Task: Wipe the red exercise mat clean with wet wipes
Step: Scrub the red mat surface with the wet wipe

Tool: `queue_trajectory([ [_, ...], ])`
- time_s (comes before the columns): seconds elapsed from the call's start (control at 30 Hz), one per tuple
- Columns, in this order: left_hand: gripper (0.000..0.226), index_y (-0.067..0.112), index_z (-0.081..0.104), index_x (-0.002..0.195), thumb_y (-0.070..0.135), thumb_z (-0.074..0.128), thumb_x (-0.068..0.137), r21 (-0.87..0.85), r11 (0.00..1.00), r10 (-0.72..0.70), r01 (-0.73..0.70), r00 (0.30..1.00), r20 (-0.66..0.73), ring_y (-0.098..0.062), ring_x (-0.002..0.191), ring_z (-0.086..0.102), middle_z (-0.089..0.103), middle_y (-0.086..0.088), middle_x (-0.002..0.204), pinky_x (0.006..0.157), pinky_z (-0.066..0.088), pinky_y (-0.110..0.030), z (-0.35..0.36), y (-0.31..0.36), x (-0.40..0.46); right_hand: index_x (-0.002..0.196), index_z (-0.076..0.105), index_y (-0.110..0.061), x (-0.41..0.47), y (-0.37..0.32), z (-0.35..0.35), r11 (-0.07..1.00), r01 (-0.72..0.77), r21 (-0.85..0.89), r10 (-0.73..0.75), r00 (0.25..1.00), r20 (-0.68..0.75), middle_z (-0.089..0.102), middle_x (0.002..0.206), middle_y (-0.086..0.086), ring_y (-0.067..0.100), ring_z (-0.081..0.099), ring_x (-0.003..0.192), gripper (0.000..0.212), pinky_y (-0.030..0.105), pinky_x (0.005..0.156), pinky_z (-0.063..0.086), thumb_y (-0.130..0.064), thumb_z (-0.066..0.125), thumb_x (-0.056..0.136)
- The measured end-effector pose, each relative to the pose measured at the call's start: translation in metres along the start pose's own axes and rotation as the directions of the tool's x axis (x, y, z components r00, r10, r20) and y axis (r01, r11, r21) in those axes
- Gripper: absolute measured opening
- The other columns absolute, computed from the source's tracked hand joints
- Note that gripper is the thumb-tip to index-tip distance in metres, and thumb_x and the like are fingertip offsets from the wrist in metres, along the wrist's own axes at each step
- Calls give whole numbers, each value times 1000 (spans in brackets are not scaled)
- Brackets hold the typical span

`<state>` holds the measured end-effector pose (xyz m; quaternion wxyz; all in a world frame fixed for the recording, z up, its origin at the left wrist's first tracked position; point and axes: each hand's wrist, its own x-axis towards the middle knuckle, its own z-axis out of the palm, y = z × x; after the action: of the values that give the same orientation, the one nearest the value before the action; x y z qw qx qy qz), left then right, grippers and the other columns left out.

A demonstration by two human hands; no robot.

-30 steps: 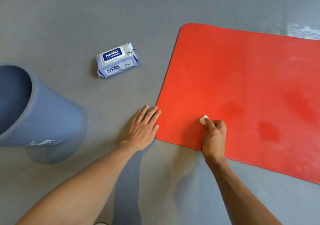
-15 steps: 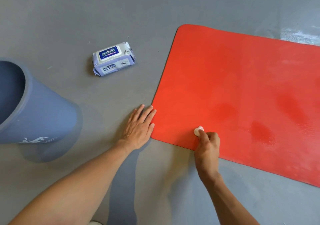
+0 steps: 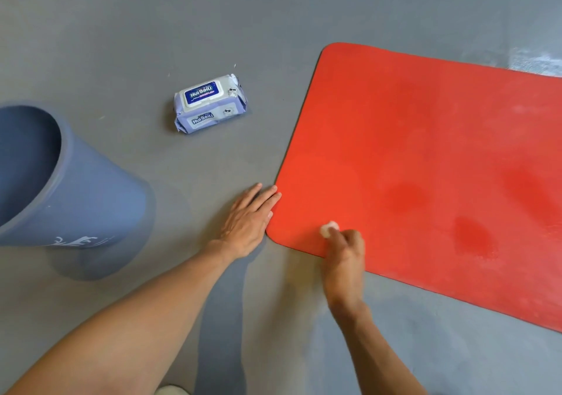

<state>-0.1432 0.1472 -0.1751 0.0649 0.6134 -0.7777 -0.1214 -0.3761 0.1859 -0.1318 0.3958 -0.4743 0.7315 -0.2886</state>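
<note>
The red exercise mat (image 3: 425,157) lies flat on the grey floor and fills the right half of the head view, with darker damp patches near its middle. My right hand (image 3: 345,253) holds a small wadded white wet wipe (image 3: 328,229) against the mat near its front left corner; the hand is blurred. My left hand (image 3: 248,221) rests flat on the floor with straight fingers, its fingertips touching the mat's left edge. A closed pack of wet wipes (image 3: 209,102) lies on the floor to the left of the mat.
A blue-grey plastic bin (image 3: 79,200) stands at the left with its open mouth towards me. Bare grey floor (image 3: 273,14) surrounds the mat. A pale smear marks the floor at the far right (image 3: 535,60).
My right hand has dragged the wipe leftward along the mat towards its front left corner. My left hand has stayed flat at the mat's edge.
</note>
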Motion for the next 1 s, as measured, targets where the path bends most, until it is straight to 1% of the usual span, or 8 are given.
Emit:
queue_trajectory([
  [0.07,56,15,47,156,33,24,108,-5,1000,-15,15,1000,-6,-29,155,31,40,2,165,124,32,-49,2,3,0,85,62,-26,7,-1,-18,996,-84,29,88,986,-145,53,95,-4,6,54,76,21,31,78,42,-41,61,99],
  [0.17,56,13,48,155,33,25,108,-16,1000,-27,27,1000,-14,-30,154,33,42,0,164,124,32,-51,2,5,1,88,58,-18,5,-11,11,999,-32,-38,21,965,-262,51,95,-5,11,52,86,27,37,85,43,-40,54,103],
  [0.37,55,13,49,154,35,27,109,-19,999,-50,49,998,-38,-28,155,32,42,2,164,124,33,-49,2,7,1,82,55,-24,-8,-28,51,923,358,-139,-330,925,188,53,91,-6,15,52,83,30,39,80,43,-48,56,100],
  [0.5,54,13,51,153,36,30,108,-24,998,-65,64,997,-46,-28,152,34,44,2,162,123,34,-50,4,11,2,90,64,-23,70,4,8,956,204,-211,-216,976,-35,51,92,6,19,44,83,5,41,78,35,-24,67,94],
  [0.63,56,15,52,152,40,28,108,-36,993,-118,116,992,-47,-26,151,35,45,4,161,121,36,-50,4,15,2,111,66,-6,94,-11,12,980,82,-182,-122,968,-221,55,102,16,35,49,94,29,36,78,35,10,50,92],
  [0.73,57,17,49,154,41,27,108,-21,992,-127,127,991,-29,-24,153,32,42,7,163,121,37,-50,4,15,2,91,69,-33,66,-19,46,926,322,-198,-318,947,52,58,98,3,25,54,92,18,39,87,44,-19,58,96],
  [0.87,58,20,46,156,44,23,108,-38,986,-162,161,986,-26,-19,155,25,38,10,165,123,31,-46,5,18,2,92,45,-49,41,-18,53,640,731,-239,-606,671,428,40,107,-9,9,34,92,27,27,83,33,-23,37,93],
  [1.0,54,18,50,153,39,30,107,-50,988,-146,143,987,-61,-21,153,30,43,8,162,122,35,-50,8,17,1,78,57,-25,117,-10,-5,781,445,-438,-457,885,85,52,92,-3,13,47,82,16,48,87,43,-28,69,88],
])
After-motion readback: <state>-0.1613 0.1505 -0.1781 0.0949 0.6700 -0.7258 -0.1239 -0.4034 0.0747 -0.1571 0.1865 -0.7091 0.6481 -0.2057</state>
